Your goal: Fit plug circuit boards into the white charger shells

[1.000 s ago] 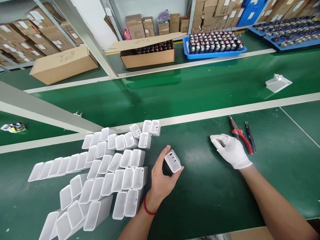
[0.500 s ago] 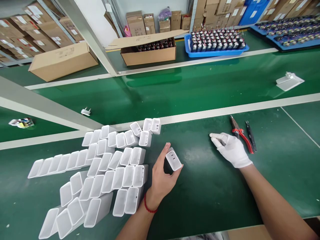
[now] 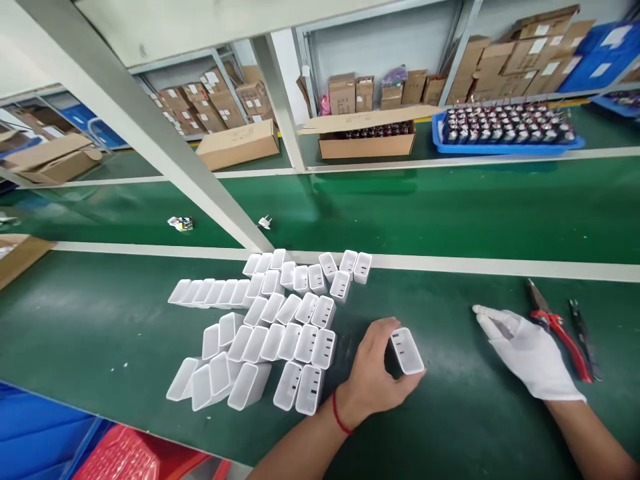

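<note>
My bare left hand [image 3: 377,370], with a red string at the wrist, grips a white plastic case [image 3: 407,351] between thumb and fingers; the open end with small slots faces up. To the right, my right hand [image 3: 527,350] wears a white glove, its thumb and fingers pressed together low over the table. Whatever it may hold is too small to make out. Many similar white cases [image 3: 249,385] stand in uneven rows left of my left hand. Just beyond my gloved hand lie red-handled pliers [image 3: 560,329] and black tweezers [image 3: 584,340].
Behind the green table [image 3: 125,353] runs a green channel with a plug piece [image 3: 265,222] and a small circuit part [image 3: 181,223]. A slanted post [image 3: 200,187] rises at left. Farther back are a blue tray [image 3: 505,148] of parts and an open carton [image 3: 367,145].
The view has swung left, so the scene sits farther right and more of the left side shows. My left hand still holds the case; my gloved hand keeps its closed pose.
</note>
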`<state>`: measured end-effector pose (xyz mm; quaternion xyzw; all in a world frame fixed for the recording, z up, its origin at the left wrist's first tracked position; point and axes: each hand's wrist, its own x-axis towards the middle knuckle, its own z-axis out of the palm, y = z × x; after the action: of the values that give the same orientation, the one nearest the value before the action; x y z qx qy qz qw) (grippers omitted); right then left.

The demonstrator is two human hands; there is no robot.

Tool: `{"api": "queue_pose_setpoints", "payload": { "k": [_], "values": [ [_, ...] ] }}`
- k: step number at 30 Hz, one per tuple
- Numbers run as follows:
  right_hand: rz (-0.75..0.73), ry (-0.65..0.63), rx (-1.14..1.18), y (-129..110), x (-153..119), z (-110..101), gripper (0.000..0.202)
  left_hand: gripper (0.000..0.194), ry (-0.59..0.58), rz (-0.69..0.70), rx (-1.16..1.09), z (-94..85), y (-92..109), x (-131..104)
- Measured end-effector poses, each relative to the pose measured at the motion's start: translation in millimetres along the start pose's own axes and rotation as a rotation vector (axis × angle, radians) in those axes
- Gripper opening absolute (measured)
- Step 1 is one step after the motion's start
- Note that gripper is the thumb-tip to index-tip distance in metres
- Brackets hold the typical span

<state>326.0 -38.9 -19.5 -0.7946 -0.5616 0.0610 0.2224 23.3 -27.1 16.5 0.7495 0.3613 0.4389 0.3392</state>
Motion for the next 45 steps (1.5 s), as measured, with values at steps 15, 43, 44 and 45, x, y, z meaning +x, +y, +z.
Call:
{"api": "queue_pose_setpoints", "payload": {
  "k": [15,43,44,45],
  "values": [
    [-0.357,-0.267,-0.084,-195,74,-61,0.05,0.067,-0.268,-0.135,-0.067,12.9,1,-14],
    [-0.676,-0.535,0.014,-368,165,57,0.061,0.06,-0.375,-0.069,-0.022,23.0,-8,-22],
    [-0.634,-0.516,0.125,-347,159,37,0.058,0.061,-0.356,-0.093,-0.063,19.0,-6,-19],
    [-0.597,-0.496,0.226,-325,151,18,0.055,0.06,-0.325,-0.126,-0.11,14.5,-4,-16]
  ]
}}
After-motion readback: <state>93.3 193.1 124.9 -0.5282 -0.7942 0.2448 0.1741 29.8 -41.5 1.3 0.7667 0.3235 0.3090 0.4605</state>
